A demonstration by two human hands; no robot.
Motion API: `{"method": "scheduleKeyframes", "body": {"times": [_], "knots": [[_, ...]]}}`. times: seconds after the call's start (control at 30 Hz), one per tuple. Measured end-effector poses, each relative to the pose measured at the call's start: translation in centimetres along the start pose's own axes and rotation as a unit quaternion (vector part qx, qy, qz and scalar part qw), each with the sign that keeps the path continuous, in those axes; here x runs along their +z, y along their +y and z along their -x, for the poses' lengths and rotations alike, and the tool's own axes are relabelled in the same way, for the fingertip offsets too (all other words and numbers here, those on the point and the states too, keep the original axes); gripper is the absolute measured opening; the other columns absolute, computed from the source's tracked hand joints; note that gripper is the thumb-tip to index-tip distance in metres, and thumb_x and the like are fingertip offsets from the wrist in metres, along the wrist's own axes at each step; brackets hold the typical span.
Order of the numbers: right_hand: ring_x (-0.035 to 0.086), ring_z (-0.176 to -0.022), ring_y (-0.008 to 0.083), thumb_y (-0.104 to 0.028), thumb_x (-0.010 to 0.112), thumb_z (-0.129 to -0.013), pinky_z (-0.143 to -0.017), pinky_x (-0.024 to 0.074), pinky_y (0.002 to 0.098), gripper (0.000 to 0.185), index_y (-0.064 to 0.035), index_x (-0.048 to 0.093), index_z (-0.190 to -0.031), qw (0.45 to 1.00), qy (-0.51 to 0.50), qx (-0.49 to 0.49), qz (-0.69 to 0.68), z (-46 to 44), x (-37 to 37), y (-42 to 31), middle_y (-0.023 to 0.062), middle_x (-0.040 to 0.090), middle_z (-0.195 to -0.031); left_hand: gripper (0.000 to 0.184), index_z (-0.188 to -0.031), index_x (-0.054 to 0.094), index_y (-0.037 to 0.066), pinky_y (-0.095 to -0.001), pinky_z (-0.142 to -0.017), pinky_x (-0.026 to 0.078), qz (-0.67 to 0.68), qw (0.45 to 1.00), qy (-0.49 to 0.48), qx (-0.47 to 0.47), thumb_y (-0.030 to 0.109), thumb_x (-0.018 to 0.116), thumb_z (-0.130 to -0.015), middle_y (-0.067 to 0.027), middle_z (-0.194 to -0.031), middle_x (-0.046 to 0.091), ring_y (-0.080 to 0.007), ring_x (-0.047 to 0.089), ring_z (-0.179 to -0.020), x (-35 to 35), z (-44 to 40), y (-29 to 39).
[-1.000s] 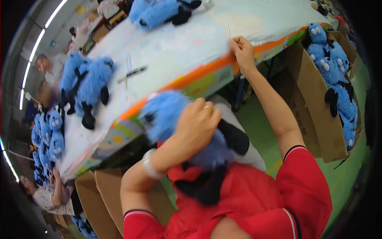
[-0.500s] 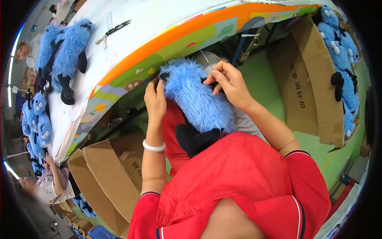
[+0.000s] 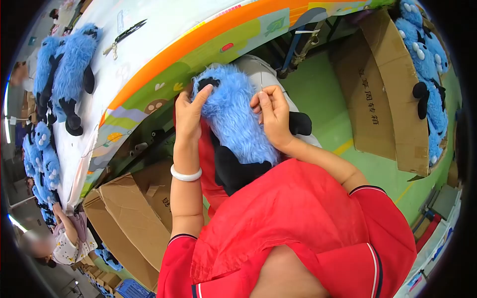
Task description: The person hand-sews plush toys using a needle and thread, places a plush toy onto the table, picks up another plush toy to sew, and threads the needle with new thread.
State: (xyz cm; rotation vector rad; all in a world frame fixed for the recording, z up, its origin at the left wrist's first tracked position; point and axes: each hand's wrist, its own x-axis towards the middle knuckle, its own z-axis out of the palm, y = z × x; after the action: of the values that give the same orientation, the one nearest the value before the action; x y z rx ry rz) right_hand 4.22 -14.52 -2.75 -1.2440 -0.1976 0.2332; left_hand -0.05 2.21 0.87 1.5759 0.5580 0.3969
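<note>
A white-topped counter [image 3: 164, 25], its cloth side printed in orange and green, carries shaggy blue plush toys [image 3: 74, 64] with black limbs. Near them lies a slim black tool [image 3: 131, 31]. On the green floor [image 3: 318, 94] stand a right-hand cardboard box [image 3: 367, 99] and a left-hand cardboard box [image 3: 131, 203].
</note>
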Motion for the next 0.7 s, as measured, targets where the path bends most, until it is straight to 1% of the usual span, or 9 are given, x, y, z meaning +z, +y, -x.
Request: {"method": "scheduleKeyframes", "body": {"times": [0.1, 0.13, 0.27, 0.3, 0.37, 0.43, 0.63, 0.7], "knots": [[0.047, -0.06, 0.008, -0.01, 0.044, -0.097, -0.049, 0.0391, 0.0171, 0.006, -0.0052, 0.047, -0.094, 0.996, -0.026, -0.089, 0.016, 0.2, 0.9, 1.4, 0.0047, 0.057, -0.079, 0.067, -0.122, 0.048, -0.005, -0.0316, -0.088, 0.045, -0.005, 0.999, 0.022, 0.028, 0.018, 0.081, -0.069, -0.0186, -0.111, 0.055, -0.025, 0.056, -0.098, 0.3, 0.8, 0.4], [0.047, -0.06, 0.008, -0.01, 0.044, -0.097, -0.049, 0.0391, 0.0171, 0.006, -0.0052, 0.047, -0.094, 0.996, -0.028, -0.088, 0.016, 0.0, 1.0, 1.5, 0.0047, 0.057, -0.079, 0.067, -0.122, 0.048, -0.005, -0.0316, -0.088, 0.045, -0.005, 0.999, 0.024, 0.027, 0.018, 0.081, -0.069, -0.0186, -0.111, 0.055, -0.025, 0.056, -0.098, 0.4, 1.1, 0.7], [0.047, -0.06, 0.0079, -0.011, 0.044, -0.097, -0.053, 0.0406, 0.0178, 0.006, -0.0054, 0.047, -0.095, 0.993, -0.045, -0.094, 0.049, -0.2, 0.4, 1.4, 0.0042, 0.056, -0.077, 0.074, -0.123, 0.048, -0.004, -0.0335, -0.087, 0.046, -0.098, 0.984, 0.071, 0.132, 0.018, 0.085, -0.062, -0.0191, -0.111, 0.056, -0.0268, 0.057, -0.097, 1.3, 2.7, 1.8], [0.047, -0.06, 0.0079, -0.011, 0.044, -0.097, -0.053, 0.0406, 0.0178, 0.006, -0.0054, 0.047, -0.095, 0.993, -0.046, -0.094, 0.05, -0.4, 0.2, 1.0, 0.0042, 0.056, -0.077, 0.074, -0.123, 0.048, -0.004, -0.0335, -0.087, 0.046, -0.096, 0.984, 0.072, 0.132, 0.018, 0.085, -0.062, -0.0191, -0.111, 0.056, -0.0268, 0.057, -0.097, 1.1, 2.4, 1.6], [0.047, -0.06, 0.0079, -0.011, 0.045, -0.097, -0.055, 0.0415, 0.0184, 0.007, -0.0056, 0.047, -0.094, 0.996, -0.081, -0.006, 0.025, -0.5, -0.7, -0.8, 0.0043, 0.057, -0.077, 0.079, -0.124, 0.046, -0.003, -0.0347, -0.087, 0.047, -0.085, 0.995, -0.012, 0.06, 0.019, 0.086, -0.06, -0.0195, -0.11, 0.056, -0.0279, 0.058, -0.097, 0.1, 1.3, 1.2], [0.048, -0.06, 0.008, -0.012, 0.046, -0.097, -0.056, 0.0425, 0.0189, 0.007, -0.0058, 0.048, -0.093, 0.99, -0.114, 0.088, -0.001, -0.1, -1.5, -2.1, 0.0043, 0.057, -0.076, 0.083, -0.126, 0.044, -0.003, -0.0358, -0.086, 0.047, -0.072, 0.993, -0.095, -0.017, 0.02, 0.087, -0.059, -0.0198, -0.11, 0.056, -0.0291, 0.058, -0.098, -0.6, 0.9, 0.8], [0.05, -0.062, 0.0079, -0.012, 0.047, -0.096, -0.059, 0.0435, 0.0185, 0.008, -0.0058, 0.049, -0.092, 0.983, -0.156, 0.089, 0.026, -0.6, -3.2, -2.7, 0.0046, 0.058, -0.077, 0.086, -0.127, 0.041, -0.003, -0.0364, -0.085, 0.048, -0.076, 0.99, -0.122, -0.004, 0.021, 0.086, -0.058, -0.0192, -0.108, 0.057, -0.0293, 0.059, -0.096, 1.2, 0.7, 0.2], [0.05, -0.063, 0.0079, -0.012, 0.047, -0.096, -0.059, 0.0437, 0.0186, 0.009, -0.0052, 0.049, -0.092, 0.983, -0.164, 0.086, 0.018, -1.3, -3.4, -2.6, 0.0048, 0.058, -0.077, 0.085, -0.126, 0.041, -0.004, -0.0362, -0.085, 0.049, -0.094, 0.99, -0.102, 0.037, 0.022, 0.086, -0.058, -0.0188, -0.107, 0.058, -0.0291, 0.06, -0.094, 1.5, 1.1, 0.9]]}}
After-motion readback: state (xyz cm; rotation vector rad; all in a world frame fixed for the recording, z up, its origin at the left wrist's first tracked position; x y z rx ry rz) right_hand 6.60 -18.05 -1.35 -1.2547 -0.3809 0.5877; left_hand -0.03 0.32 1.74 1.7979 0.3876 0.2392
